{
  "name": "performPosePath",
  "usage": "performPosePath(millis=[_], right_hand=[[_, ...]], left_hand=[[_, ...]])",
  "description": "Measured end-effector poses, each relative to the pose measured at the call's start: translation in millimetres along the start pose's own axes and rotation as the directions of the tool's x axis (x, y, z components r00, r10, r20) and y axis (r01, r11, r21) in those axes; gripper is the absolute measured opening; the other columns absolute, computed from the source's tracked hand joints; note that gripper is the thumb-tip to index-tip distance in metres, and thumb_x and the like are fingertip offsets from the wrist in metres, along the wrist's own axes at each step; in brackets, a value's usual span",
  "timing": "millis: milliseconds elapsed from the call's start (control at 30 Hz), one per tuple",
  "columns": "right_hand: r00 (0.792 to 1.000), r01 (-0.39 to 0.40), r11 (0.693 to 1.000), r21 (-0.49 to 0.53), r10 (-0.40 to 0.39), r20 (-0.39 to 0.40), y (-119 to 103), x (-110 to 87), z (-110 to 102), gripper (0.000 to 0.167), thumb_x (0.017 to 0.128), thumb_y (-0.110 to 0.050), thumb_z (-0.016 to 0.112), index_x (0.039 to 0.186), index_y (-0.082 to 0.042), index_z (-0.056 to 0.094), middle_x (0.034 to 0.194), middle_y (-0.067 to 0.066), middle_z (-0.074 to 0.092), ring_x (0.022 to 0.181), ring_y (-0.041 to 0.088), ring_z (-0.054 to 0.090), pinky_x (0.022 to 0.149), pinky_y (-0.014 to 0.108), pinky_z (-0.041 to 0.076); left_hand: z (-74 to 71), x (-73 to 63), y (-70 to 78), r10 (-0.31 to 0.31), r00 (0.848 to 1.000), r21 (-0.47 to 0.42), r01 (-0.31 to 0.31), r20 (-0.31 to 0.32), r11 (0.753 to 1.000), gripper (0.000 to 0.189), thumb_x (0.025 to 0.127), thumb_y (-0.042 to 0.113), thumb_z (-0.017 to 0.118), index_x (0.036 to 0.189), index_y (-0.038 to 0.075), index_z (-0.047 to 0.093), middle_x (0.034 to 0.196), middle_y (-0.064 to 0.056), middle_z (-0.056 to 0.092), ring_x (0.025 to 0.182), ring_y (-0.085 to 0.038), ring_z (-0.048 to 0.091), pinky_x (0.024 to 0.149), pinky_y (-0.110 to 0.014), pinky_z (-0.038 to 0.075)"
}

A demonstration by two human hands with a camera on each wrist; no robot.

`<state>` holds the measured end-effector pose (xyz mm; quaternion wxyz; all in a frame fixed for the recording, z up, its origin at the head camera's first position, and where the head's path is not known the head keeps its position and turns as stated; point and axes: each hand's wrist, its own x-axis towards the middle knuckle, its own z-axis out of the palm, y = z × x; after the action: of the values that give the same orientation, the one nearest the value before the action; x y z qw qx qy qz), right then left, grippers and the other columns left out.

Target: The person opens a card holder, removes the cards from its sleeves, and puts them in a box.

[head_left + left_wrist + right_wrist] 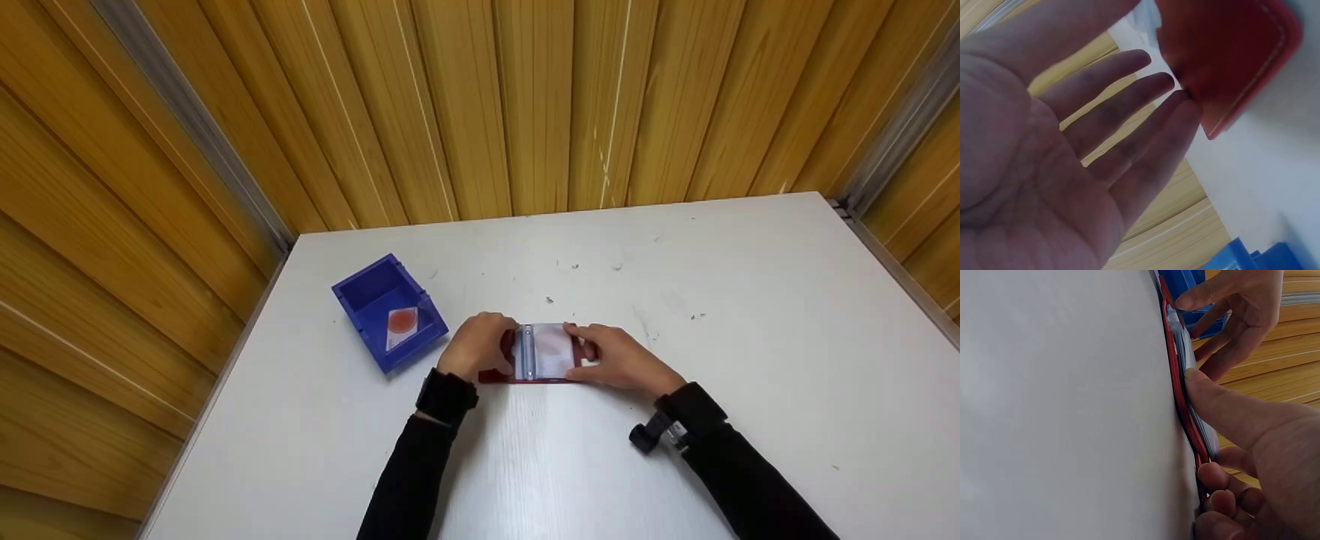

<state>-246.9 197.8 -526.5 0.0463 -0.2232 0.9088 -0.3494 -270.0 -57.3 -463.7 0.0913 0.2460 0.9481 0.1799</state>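
A red card holder (495,376) lies spread open on the table, its stitched cover (1230,62) large in the left wrist view. Clear plastic sleeves (553,351) fill its middle, beside a metal-like strip. At its left side is my left hand (478,346), with nearly straight fingers (1123,124) whose tips touch the cover's edge. My right hand (619,360) pinches the right side, thumb (1224,402) on the sleeves' near edge and other fingers curled at the cover. In the right wrist view the sleeves stand slightly above the red cover.
Left of the hands sits a blue plastic box (371,319), with a white card (402,327) bearing a red circle inside. The white table (675,270) meets wood-patterned walls (540,112) at the back and sides. A small black device (645,437) juts from the right wristband.
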Motion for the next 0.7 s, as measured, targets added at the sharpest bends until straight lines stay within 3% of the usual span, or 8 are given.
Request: performPosePath(millis=[233, 467, 567, 700], right_hand=[[1.0, -0.001, 1.0, -0.001, 0.001, 0.005, 0.2, 0.6, 0.8, 0.077, 0.084, -0.03, 0.088, 0.148, -0.003, 0.055, 0.084, 0.001, 0.052, 0.08, 0.013, 0.046, 0.07, 0.024, 0.036], [1.0, 0.028, 0.999, 0.021, -0.028, -0.012, -1.3, 0.4, 2.1, 0.07, 0.084, -0.027, 0.088, 0.144, -0.004, 0.06, 0.082, 0.002, 0.054, 0.076, 0.012, 0.046, 0.067, 0.022, 0.036], [0.999, 0.025, 0.999, 0.046, -0.023, -0.04, -2.8, 0.9, 3.6, 0.061, 0.081, -0.025, 0.09, 0.136, -0.007, 0.068, 0.08, 0.0, 0.056, 0.074, 0.011, 0.048, 0.065, 0.022, 0.038], [0.997, -0.029, 0.993, 0.113, 0.037, -0.072, -5.5, 1.9, 5.6, 0.037, 0.077, -0.024, 0.092, 0.109, -0.014, 0.076, 0.077, -0.004, 0.059, 0.071, 0.01, 0.051, 0.063, 0.022, 0.041]], left_hand=[[2.3, -1.8, -2.1, 0.015, 1.0, -0.001, -0.015, -0.003, 1.0, 0.048, 0.064, 0.0, 0.095, 0.108, 0.003, 0.076, 0.101, -0.013, 0.075, 0.088, -0.021, 0.058, 0.095, -0.042, 0.055], [2.4, -3.3, -1.9, 0.007, 1.0, -0.008, -0.007, -0.003, 1.0, 0.058, 0.066, 0.001, 0.094, 0.12, 0.005, 0.073, 0.113, -0.012, 0.076, 0.104, -0.027, 0.067, 0.103, -0.044, 0.053], [2.7, -4.0, -1.5, -0.005, 1.0, -0.009, 0.005, -0.003, 1.0, 0.069, 0.068, 0.002, 0.094, 0.131, 0.004, 0.068, 0.124, -0.013, 0.073, 0.114, -0.029, 0.067, 0.108, -0.044, 0.051], [1.8, -5.0, 0.1, -0.035, 0.999, -0.022, 0.035, 0.006, 0.999, 0.085, 0.07, 0.004, 0.094, 0.147, 0.004, 0.056, 0.138, -0.016, 0.067, 0.127, -0.033, 0.062, 0.114, -0.044, 0.046]])
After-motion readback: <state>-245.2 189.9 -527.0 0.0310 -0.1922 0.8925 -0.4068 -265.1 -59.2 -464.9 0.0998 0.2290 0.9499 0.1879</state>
